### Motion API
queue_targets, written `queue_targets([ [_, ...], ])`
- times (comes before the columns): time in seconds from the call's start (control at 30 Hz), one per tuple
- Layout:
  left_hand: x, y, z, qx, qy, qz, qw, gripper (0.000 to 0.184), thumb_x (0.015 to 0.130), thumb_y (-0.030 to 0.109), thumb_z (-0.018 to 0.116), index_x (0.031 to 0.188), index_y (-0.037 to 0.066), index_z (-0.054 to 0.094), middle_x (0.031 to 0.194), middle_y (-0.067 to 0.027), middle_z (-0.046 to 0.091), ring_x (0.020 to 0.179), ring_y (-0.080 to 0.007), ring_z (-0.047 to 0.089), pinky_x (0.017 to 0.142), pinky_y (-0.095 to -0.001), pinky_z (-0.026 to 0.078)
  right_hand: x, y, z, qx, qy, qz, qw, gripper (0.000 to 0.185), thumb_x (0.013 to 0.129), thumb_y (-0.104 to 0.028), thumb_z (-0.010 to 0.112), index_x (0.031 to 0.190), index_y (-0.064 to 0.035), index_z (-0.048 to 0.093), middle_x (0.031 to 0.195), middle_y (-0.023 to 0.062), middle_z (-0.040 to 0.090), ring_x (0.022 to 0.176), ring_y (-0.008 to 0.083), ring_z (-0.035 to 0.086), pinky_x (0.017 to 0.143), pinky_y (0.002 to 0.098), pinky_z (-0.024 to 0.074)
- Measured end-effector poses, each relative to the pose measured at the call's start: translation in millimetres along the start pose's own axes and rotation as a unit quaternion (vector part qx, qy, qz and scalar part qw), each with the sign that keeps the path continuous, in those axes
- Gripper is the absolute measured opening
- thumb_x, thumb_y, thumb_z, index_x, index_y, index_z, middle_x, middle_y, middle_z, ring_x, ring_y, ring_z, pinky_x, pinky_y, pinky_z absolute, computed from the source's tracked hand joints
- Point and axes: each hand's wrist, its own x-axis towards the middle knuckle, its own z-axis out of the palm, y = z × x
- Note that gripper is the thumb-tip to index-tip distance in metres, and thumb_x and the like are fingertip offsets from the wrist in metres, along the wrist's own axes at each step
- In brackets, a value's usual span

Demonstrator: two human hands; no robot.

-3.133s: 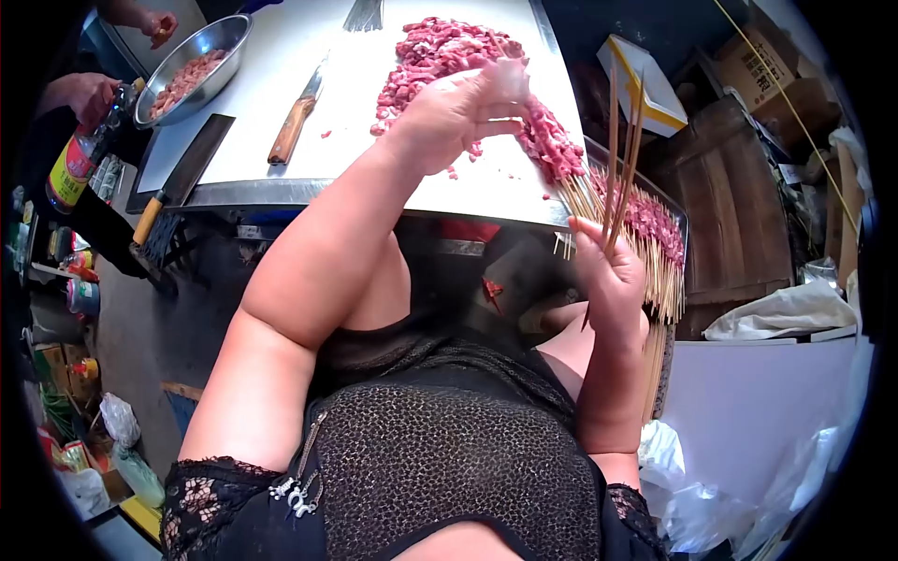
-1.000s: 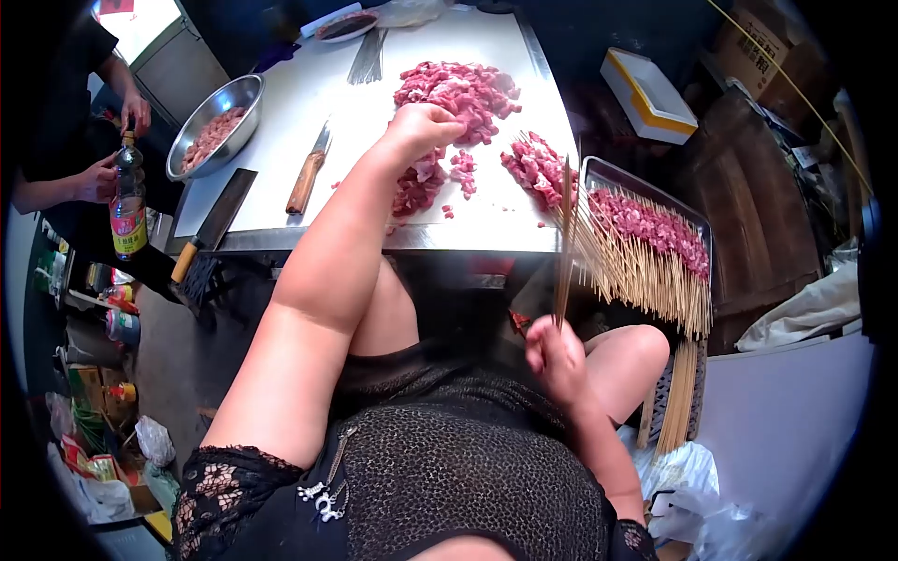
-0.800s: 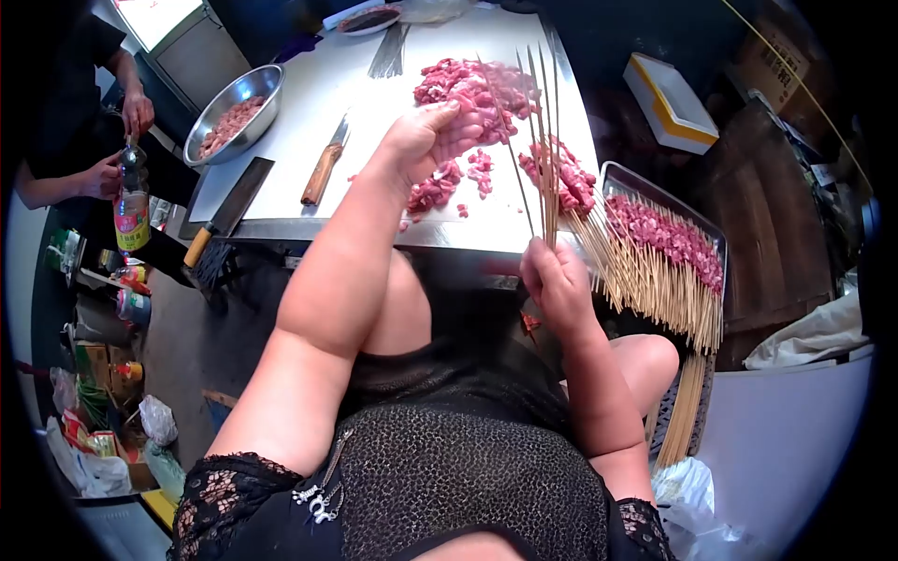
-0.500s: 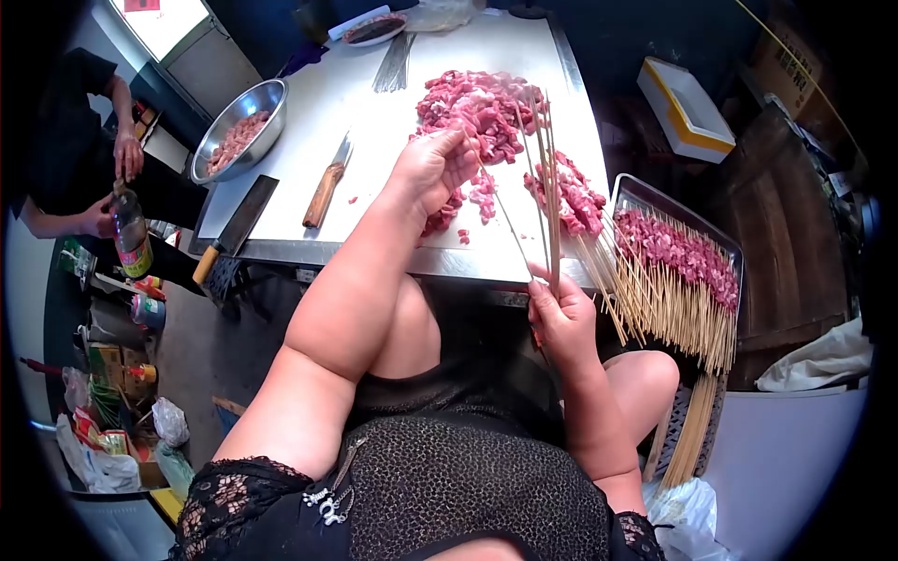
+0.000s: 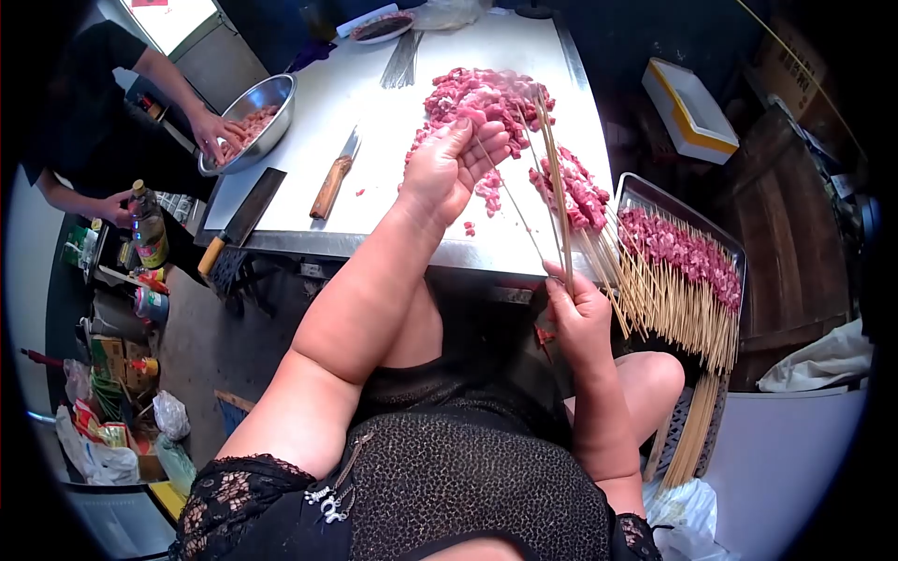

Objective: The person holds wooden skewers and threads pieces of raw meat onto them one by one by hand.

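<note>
My left hand is palm up over the near side of a pile of cut meat, its thumb and forefinger closed on a small pink piece of meat. The other fingers are loosely extended. My right hand, beyond the table's near edge, grips several thin skewers that point upward. One slants away to the left, its tip at my left fingers. Behind the upright skewers lies a bunch of meat-loaded skewers. More loaded skewers fill a metal tray on the right.
A wooden-handled knife and a cleaver lie on the white table. At the left, another person's hand is in a metal bowl of meat; their other hand is by a bottle. A white-and-yellow box stands right.
The slanted skewer has separated from the bunch in my right hand, and its tip now meets my left fingers. The other person's hand has moved from the bottle top into the bowl.
</note>
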Motion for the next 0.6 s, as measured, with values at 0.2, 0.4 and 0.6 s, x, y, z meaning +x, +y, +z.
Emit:
queue_targets([
  [0.2,-12,-2,2,-0.021,-0.006,-0.011,1.0,0.02,0.096,0.016,0.041,0.1,0.0,0.053,0.096,-0.0172,0.062,0.093,-0.0281,0.062,0.086,-0.041,0.052,-3,1,0,-0.084,0.015,-0.082,0.993,0.023,0.088,-0.007,0.056,0.11,-0.0033,0.063,0.063,-0.0066,0.048,0.055,0.0018,0.041,0.05,0.0174,0.0334],
  [0.4,-7,1,1,-0.029,0.025,-0.038,0.999,0.025,0.096,0.02,0.039,0.099,-0.001,0.053,0.094,-0.017,0.063,0.089,-0.0288,0.063,0.083,-0.0405,0.053,0,-6,-1,-0.182,0.03,-0.141,0.973,0.022,0.088,-0.009,0.058,0.108,-0.0026,0.063,0.065,-0.0031,0.052,0.058,0.0048,0.045,0.053,0.0206,0.0373],
  [0.6,-10,-1,-5,0.061,-0.007,-0.04,0.997,0.028,0.097,0.023,0.038,0.097,0.0,0.053,0.093,-0.0169,0.063,0.088,-0.0267,0.063,0.082,-0.04,0.052,5,3,9,-0.128,0.026,-0.131,0.983,0.021,0.087,-0.006,0.058,0.107,-0.0018,0.064,0.061,-0.0051,0.049,0.055,0.002,0.04,0.05,0.0175,0.0337],
])
